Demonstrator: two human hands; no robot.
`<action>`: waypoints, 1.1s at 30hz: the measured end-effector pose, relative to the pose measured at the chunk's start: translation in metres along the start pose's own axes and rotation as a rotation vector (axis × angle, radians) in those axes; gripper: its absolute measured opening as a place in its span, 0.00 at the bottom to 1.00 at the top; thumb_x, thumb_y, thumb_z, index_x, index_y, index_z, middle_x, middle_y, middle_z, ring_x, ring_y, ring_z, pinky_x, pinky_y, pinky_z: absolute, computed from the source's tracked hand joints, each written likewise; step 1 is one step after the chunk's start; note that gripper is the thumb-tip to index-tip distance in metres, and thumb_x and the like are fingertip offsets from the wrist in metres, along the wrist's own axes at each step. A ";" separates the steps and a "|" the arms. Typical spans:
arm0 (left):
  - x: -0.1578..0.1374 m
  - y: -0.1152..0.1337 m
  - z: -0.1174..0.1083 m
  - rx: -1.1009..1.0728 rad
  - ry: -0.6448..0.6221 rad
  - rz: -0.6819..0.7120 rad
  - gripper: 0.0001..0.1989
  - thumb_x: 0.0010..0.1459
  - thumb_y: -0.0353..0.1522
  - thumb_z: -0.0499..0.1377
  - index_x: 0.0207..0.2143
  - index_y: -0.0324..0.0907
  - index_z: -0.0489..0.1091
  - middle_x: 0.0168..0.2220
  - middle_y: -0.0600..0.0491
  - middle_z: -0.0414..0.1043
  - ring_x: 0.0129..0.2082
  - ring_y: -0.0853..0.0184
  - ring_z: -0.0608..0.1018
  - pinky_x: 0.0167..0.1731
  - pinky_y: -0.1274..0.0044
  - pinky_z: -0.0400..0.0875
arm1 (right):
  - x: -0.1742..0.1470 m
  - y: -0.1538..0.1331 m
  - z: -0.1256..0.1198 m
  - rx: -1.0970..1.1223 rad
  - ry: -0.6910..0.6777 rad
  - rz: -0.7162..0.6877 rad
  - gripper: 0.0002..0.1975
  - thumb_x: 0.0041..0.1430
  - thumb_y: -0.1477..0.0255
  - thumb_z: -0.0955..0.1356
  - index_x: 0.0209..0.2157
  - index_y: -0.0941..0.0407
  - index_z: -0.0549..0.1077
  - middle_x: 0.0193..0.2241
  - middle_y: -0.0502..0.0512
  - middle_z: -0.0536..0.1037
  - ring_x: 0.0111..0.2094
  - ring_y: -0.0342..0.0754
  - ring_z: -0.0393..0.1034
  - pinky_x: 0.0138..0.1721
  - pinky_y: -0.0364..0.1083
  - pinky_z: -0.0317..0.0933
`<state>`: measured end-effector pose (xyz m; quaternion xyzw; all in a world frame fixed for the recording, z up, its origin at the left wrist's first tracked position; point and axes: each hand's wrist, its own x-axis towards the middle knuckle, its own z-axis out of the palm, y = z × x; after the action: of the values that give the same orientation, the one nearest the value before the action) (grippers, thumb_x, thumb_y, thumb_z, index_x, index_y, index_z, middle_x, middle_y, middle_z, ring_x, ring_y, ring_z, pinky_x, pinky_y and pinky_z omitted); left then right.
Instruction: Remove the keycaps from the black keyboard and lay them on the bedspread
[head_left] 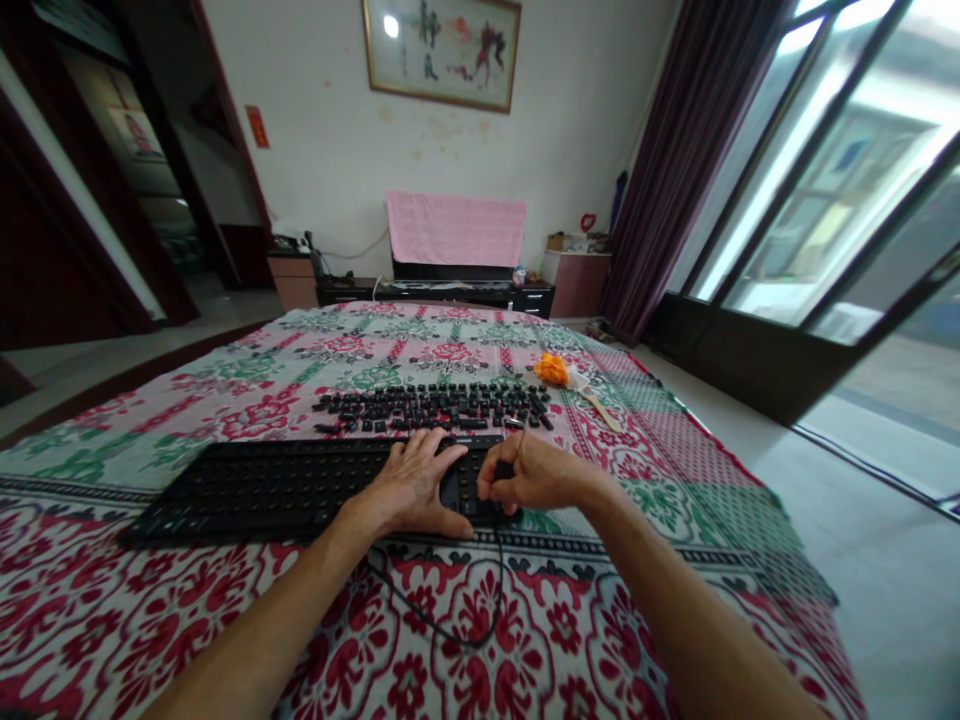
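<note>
A black keyboard (292, 487) lies upside up on the patterned cloth, and most of its keys are off, leaving rows of small sockets. My left hand (416, 482) rests spread on its right part, fingers near the far edge and thumb at the near edge. Over the number pad at the right end, my right hand (532, 472) is closed in a pinch. Something small and dark shows at its fingers, with a thin piece sticking up; its kind I cannot make out. Behind the keyboard, loose black keycaps (442, 407) lie in rough rows.
A cable (480, 640) loops over the cloth (225, 610) in front of the keyboard. Beyond the keycaps to the right sit an orange crumpled cloth (551, 369) and a brush (600, 408) with a pale handle. A low cabinet (450, 295) stands by the wall.
</note>
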<state>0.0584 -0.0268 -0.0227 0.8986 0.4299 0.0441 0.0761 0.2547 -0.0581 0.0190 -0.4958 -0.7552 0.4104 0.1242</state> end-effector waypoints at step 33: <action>-0.001 -0.001 0.003 0.045 0.047 0.017 0.47 0.32 0.55 0.58 0.56 0.48 0.55 0.60 0.44 0.46 0.58 0.48 0.51 0.51 0.58 0.51 | 0.008 0.008 -0.019 -0.092 -0.234 -0.080 0.09 0.48 0.75 0.64 0.31 0.57 0.75 0.29 0.51 0.76 0.25 0.39 0.68 0.29 0.39 0.61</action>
<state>0.0572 -0.0273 -0.0258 0.9025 0.4246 0.0564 0.0455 0.2675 -0.0406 0.0230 -0.4191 -0.8018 0.4250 0.0289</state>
